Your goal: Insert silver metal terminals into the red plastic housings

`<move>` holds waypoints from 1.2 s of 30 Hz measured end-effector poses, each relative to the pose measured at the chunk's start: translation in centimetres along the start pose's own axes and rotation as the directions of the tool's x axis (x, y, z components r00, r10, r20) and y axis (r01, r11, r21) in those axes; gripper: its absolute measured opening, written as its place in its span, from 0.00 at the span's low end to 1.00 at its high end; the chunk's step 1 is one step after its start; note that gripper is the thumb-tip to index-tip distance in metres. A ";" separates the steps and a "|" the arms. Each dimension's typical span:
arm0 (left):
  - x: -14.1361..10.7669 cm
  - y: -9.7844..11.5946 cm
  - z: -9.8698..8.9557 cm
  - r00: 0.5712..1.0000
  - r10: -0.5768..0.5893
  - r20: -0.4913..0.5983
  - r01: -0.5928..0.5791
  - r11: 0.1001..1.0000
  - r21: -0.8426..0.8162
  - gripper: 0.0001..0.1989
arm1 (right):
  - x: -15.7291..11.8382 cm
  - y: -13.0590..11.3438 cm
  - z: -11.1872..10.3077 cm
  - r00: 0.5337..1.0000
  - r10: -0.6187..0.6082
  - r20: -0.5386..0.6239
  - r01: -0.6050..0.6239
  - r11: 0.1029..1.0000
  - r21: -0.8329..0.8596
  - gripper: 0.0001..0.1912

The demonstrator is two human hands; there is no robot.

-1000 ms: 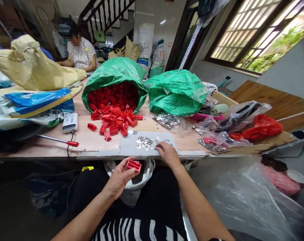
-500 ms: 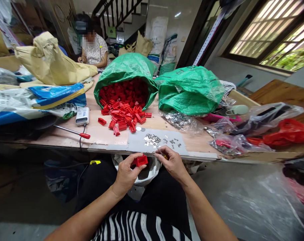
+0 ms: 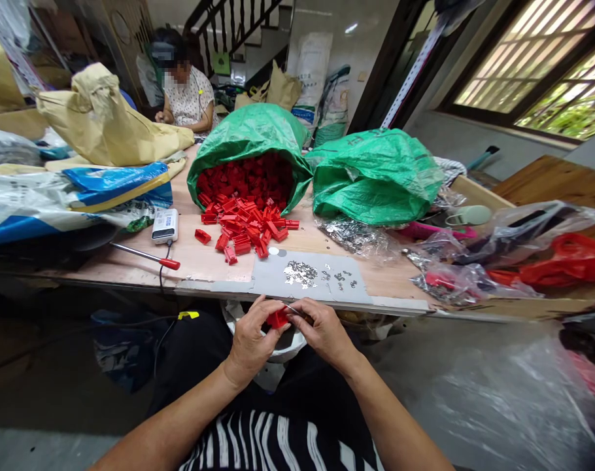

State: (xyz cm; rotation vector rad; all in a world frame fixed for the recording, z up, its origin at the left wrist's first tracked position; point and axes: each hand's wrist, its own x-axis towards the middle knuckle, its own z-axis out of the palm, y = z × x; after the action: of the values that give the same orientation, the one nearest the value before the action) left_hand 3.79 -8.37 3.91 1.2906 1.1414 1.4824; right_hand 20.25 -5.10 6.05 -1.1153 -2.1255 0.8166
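My left hand (image 3: 251, 337) grips a small red plastic part (image 3: 278, 318) just below the table's front edge. My right hand (image 3: 322, 330) pinches a thin metal piece (image 3: 293, 309) and holds it against the red part. Both hands meet over a white bucket (image 3: 284, 347) between my knees. On the table right above lies a grey sheet (image 3: 310, 284) with a scatter of small shiny metal pieces (image 3: 300, 273). Behind it a heap of red plastic parts (image 3: 243, 226) spills from an open green sack (image 3: 248, 140).
A second green sack (image 3: 376, 173) lies to the right, with clear bags of metal bits (image 3: 359, 237) and a red bag (image 3: 569, 258) beyond. A red-handled screwdriver (image 3: 148, 256) and a white device (image 3: 165, 225) lie left. Another person (image 3: 187, 95) sits at the far end.
My right hand left the metal pieces on the grey sheet and came down to my left hand, bringing a metal piece to the red part. The camera tilted slightly.
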 end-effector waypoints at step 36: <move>-0.1 -1.0 -0.5 0.993 0.114 -0.034 -0.109 0.985 0.132 0.14 | 0.1 -1.5 1.9 0.914 0.321 -0.249 -0.326 0.945 0.019 0.07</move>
State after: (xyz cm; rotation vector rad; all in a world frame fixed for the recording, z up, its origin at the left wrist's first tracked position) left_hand 3.38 -8.26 2.91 1.4388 1.2266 1.5437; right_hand 18.12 -6.21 6.03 -1.5252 -1.7711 0.7508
